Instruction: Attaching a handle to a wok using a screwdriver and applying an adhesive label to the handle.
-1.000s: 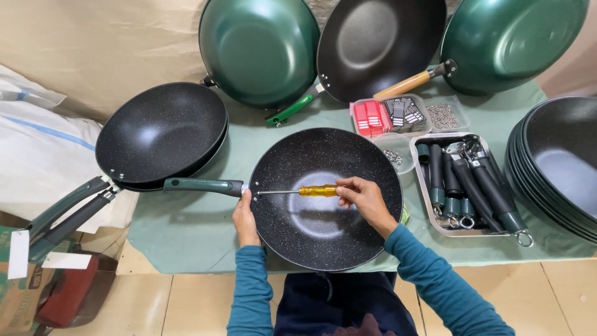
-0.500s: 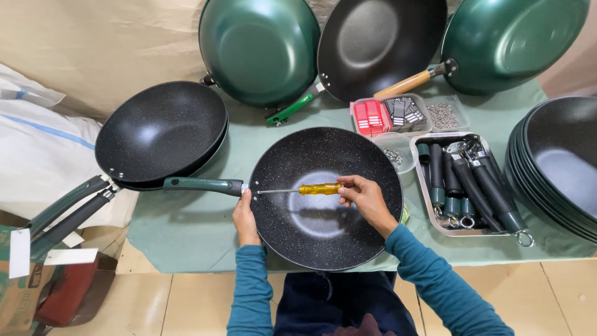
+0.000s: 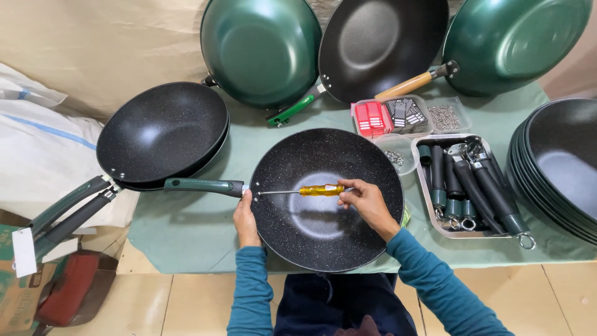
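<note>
A black speckled wok lies on the green table cover in front of me, its dark green handle pointing left. My right hand grips a yellow-handled screwdriver held across the wok, tip at the joint between handle and rim. My left hand rests on the wok's left rim beside that joint.
Two stacked woks with handles sit at left. Green and black woks lean against the back wall. A metal tray of loose handles and small boxes of screws stand right of the wok. A stack of black pans fills the right edge.
</note>
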